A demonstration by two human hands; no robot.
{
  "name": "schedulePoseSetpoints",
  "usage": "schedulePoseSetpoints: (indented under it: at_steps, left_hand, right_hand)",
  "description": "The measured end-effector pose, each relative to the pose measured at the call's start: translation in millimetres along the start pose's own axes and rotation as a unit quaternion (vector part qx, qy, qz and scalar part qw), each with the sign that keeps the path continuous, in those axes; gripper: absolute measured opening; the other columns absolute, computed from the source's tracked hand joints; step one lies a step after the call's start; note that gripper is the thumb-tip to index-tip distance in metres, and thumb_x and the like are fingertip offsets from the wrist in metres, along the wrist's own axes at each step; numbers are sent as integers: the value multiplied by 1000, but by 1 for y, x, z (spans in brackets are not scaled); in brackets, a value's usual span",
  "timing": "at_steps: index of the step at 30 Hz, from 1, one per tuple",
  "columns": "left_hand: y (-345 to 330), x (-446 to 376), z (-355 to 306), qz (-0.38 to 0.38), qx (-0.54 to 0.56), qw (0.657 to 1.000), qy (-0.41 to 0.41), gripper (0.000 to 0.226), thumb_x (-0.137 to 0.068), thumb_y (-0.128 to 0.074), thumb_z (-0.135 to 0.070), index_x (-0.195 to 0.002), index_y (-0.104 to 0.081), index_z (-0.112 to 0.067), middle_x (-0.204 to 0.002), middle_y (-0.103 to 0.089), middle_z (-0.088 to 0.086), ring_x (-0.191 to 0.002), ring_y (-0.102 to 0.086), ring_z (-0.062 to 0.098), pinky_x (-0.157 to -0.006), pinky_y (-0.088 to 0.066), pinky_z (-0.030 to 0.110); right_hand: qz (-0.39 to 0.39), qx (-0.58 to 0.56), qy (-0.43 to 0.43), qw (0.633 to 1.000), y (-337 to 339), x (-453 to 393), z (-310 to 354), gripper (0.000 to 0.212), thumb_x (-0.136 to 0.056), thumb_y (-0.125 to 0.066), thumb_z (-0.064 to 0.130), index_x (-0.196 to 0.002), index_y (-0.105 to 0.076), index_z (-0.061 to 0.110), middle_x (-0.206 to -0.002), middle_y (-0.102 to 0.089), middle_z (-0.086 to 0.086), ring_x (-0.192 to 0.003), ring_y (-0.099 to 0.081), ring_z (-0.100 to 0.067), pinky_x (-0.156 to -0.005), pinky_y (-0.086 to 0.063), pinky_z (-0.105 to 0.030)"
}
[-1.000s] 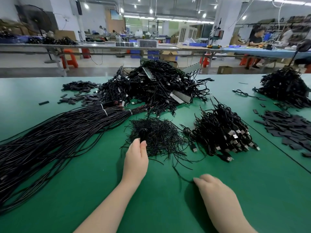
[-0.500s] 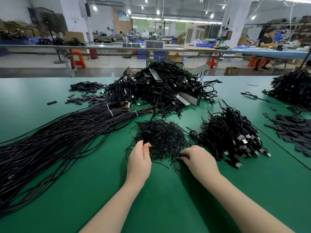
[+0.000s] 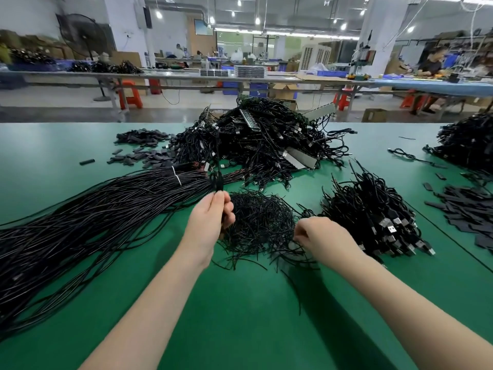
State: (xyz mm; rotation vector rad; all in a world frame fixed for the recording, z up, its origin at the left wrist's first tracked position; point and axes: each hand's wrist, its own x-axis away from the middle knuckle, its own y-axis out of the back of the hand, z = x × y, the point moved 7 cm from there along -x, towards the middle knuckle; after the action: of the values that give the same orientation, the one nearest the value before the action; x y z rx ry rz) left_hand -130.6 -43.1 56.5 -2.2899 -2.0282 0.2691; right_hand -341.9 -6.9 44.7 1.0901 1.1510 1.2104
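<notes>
My left hand (image 3: 210, 222) is raised a little above the green table (image 3: 240, 316) and pinches a small coiled black cable (image 3: 216, 181) that sticks up from its fingertips. Just to its right lies a loose heap of short black twist ties (image 3: 262, 222). My right hand (image 3: 317, 237) sits at the right edge of that heap with its fingers curled into the ties; whether it holds one I cannot make out. A pile of coiled USB cables (image 3: 373, 220) lies right of my right hand.
A long bundle of black cables (image 3: 80, 225) fans across the left of the table. A big tangled cable heap (image 3: 261, 142) fills the middle back. Flat black pieces (image 3: 469, 206) lie at the right, another cable pile (image 3: 466, 142) at the far right.
My left hand has lifted the coiled cable off the tie heap. My right hand came from the near table edge up to the heap's right side.
</notes>
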Motion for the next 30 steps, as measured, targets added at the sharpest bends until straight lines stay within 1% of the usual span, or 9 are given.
schedulePoseSetpoints:
  at_steps: [3, 5, 8, 12, 16, 18, 23, 27, 30]
  left_hand:
    - [-18, -3, -28, 88, -7, 996, 10, 26, -105, -38, -26, -88, -54, -15, -64, -49, -10, -58, -46, 7, -69, -45, 27]
    - [-26, -4, -40, 110, -85, 990, -5, 26, -105, -38, -26, -86, -53, -16, -62, -48, -12, -57, -45, 8, -65, -44, 25]
    - [-33, -2, -44, 113, -219, 969, -35, 27, -102, -38, -26, -82, -54, -18, -61, -46, -14, -61, -44, 10, -66, -41, 25]
    - [-43, 3, -38, 112, -364, 923, -57, 30, -102, -36, -32, -81, -55, -22, -70, -52, -5, -63, -47, 13, -69, -45, 34]
    - [-46, 5, -39, 112, -480, 865, -92, 32, -102, -35, -40, -82, -53, -23, -66, -53, -7, -55, -46, 10, -54, -35, 31]
    - [-51, 7, -38, 122, -528, 833, -115, 34, -103, -35, -39, -76, -44, -20, -64, -50, -4, -58, -48, 14, -53, -33, 33]
    - [-58, 11, -31, 146, -602, 777, -110, 39, -105, -33, -36, -70, -28, -21, -67, -44, -3, -59, -43, 19, -52, -27, 37]
    - [-61, 13, -29, 166, -623, 758, -104, 37, -105, -33, -36, -72, -30, -21, -67, -41, -8, -58, -42, 12, -49, -25, 30]
    - [-69, 14, -25, 188, -655, 724, -102, 32, -105, -31, -38, -85, -40, -16, -69, -45, -4, -62, -47, 19, -52, -29, 32]
  right_hand:
    - [-37, -104, 10, 994, 36, 3, 4, 20, -96, -59, 19, -111, -72, 20, -108, -71, 5, -91, -65, -11, -89, -52, -26]
    - [-81, -151, 21, 985, 63, 7, 10, 22, -95, -59, 13, -108, -74, 22, -102, -70, 10, -83, -63, -6, -85, -51, -19]
    - [-95, -147, 16, 984, 84, 11, 17, 26, -92, -59, 9, -91, -74, 30, -87, -67, 13, -74, -62, -4, -76, -56, -25]
    - [-157, -164, 3, 974, 95, 16, 20, 33, -87, -62, 7, -71, -63, 36, -74, -61, 18, -68, -59, -3, -69, -55, -29]
    - [-158, -225, 87, 957, 100, 15, 42, 35, -81, -68, 6, -67, -64, 38, -71, -64, 20, -73, -60, 2, -69, -49, -14]
    - [-158, -239, 123, 950, 100, 17, 51, 38, -79, -68, 3, -67, -62, 38, -72, -64, 21, -79, -59, 4, -70, -46, -11]
    - [-172, -226, 157, 946, 98, 20, 57, 32, -78, -68, -1, -71, -66, 31, -73, -61, 17, -80, -56, 0, -66, -41, -9]
    - [-187, -228, 166, 941, 103, 22, 54, 31, -77, -69, -2, -71, -66, 28, -75, -63, 15, -82, -56, -2, -66, -41, -8]
    - [-187, -224, 179, 940, 101, 22, 57, 29, -76, -68, -4, -71, -67, 25, -75, -63, 12, -82, -55, -3, -68, -41, -12]
